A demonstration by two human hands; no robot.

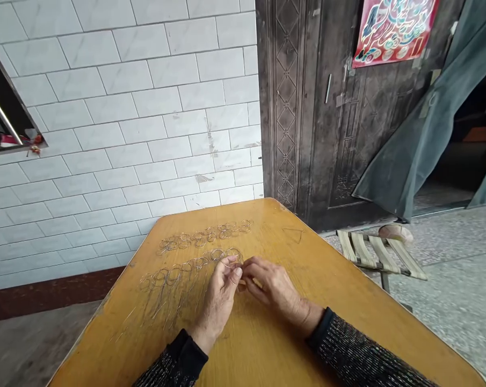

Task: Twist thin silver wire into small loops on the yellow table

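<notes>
My left hand point(220, 295) is closed, thumb against fingers, on a thin looped wire point(229, 262) above the table's middle. Close against it, my right hand point(273, 285) also pinches at the same wire, its fingertips partly hidden. Just left of my hands lies a row of looped wires point(174, 274) with long straight tails pointing toward me. Farther back, a second row of wire loops point(210, 234) stretches across the table. A single wire bent into a triangle point(293, 235) lies alone to the right.
The wooden table point(299, 333) narrows toward a white tiled wall point(158, 107). A dark carved door point(319, 134) and a grey curtain point(420, 140) stand at right. Beside the table's right edge is a strapped folding stool point(382, 252). A barred window point(5, 113) is at left.
</notes>
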